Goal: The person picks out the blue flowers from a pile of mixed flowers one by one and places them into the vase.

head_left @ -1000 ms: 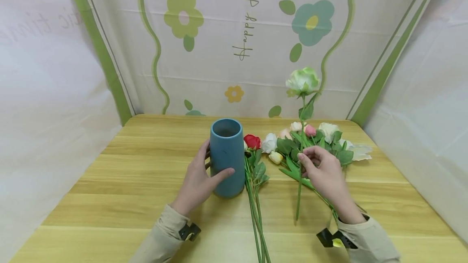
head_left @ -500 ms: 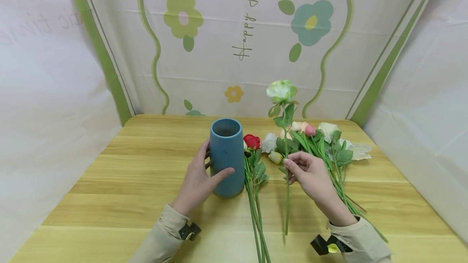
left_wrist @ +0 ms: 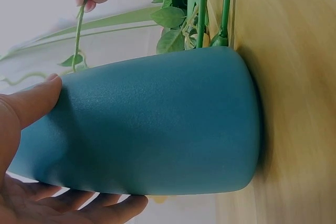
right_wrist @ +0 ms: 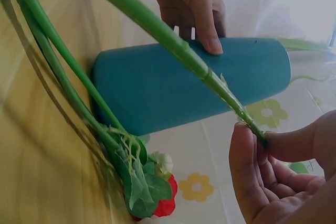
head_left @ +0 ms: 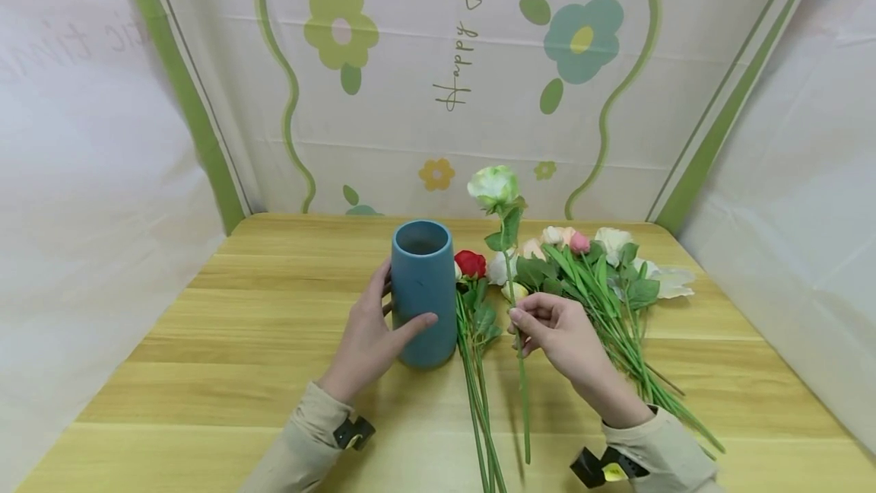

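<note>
Head view: the left hand (head_left: pixel 376 337) curls round the blue vase (head_left: pixel 426 291) standing on the table (head_left: pixel 239 364) — likely to steady it. To its right, the right hand (head_left: pixel 564 337) pinches a green-white flower (head_left: pixel 494 187) partway down the stem (head_left: pixel 523 402) — probably keeping it nearly upright.

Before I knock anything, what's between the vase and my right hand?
Green stems and leaves lie between the vase and your right hand, as the head view shows.
</note>
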{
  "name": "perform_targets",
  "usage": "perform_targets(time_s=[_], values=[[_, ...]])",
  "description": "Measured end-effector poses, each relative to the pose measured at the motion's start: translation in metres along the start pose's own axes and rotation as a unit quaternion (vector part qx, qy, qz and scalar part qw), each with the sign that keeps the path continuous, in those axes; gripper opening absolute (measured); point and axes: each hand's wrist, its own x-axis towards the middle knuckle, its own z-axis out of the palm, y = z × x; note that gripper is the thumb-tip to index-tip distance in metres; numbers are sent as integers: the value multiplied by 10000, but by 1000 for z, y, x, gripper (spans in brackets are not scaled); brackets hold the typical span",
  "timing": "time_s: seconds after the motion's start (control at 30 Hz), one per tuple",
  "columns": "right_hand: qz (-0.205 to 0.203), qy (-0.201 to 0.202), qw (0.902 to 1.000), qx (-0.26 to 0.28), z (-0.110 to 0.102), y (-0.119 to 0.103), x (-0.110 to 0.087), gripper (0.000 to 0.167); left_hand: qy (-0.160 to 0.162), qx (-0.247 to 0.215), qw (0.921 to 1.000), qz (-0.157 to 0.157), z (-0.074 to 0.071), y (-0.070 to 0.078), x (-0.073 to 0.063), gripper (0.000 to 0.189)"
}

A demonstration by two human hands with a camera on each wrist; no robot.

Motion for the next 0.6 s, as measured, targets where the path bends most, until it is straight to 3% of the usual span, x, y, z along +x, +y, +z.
perform_targets(time_s=[0.3, 0.6], values=[[85, -515, 9986, -73, 18, 6, -1, 17, 28, 25, 10000, 34, 0, -1, -1, 92], [119, -780, 9968, -145, 34, 10, -3, 15, 66, 39, 10000, 51, 0, -1, 1, 93]])
